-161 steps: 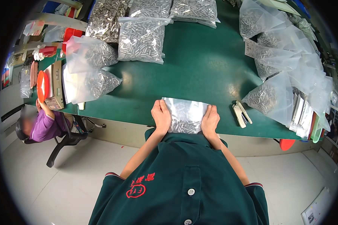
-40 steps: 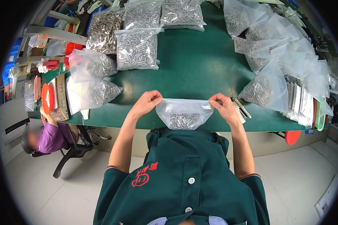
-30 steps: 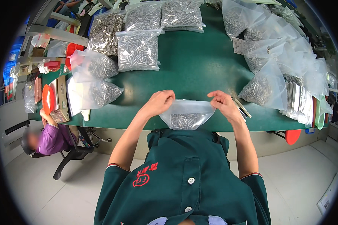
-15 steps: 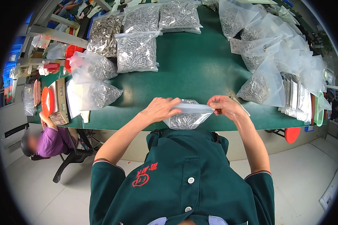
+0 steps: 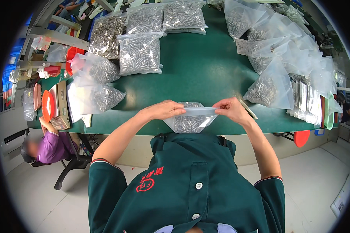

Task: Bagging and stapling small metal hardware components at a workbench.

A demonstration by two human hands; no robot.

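Close to the table's front edge lies a clear plastic bag [image 5: 191,123] filled with small silvery metal cylinders. Its top is a flattened, folded-looking strip held level between my two hands. My left hand [image 5: 166,110] pinches the strip's left end, thumb below and fingers over it. At the other end, my right hand [image 5: 230,109] grips the strip between thumb and fingers. The cylinders rest in the bag below and behind the strip.
Flat filled bags [image 5: 140,53] are stacked at the back left, with two loose-topped bags [image 5: 108,97] nearer. More open-topped bags [image 5: 266,88] crowd the right, beside upright flat packets [image 5: 305,101]. A scale [image 5: 61,112] and red dish [image 5: 48,106] stand left, where a person in purple [image 5: 55,147] sits.
My left hand has straightened from lying over the bag's top to pinching its left end. My right hand has shifted slightly left and up, and the top strip is now straighter and level.
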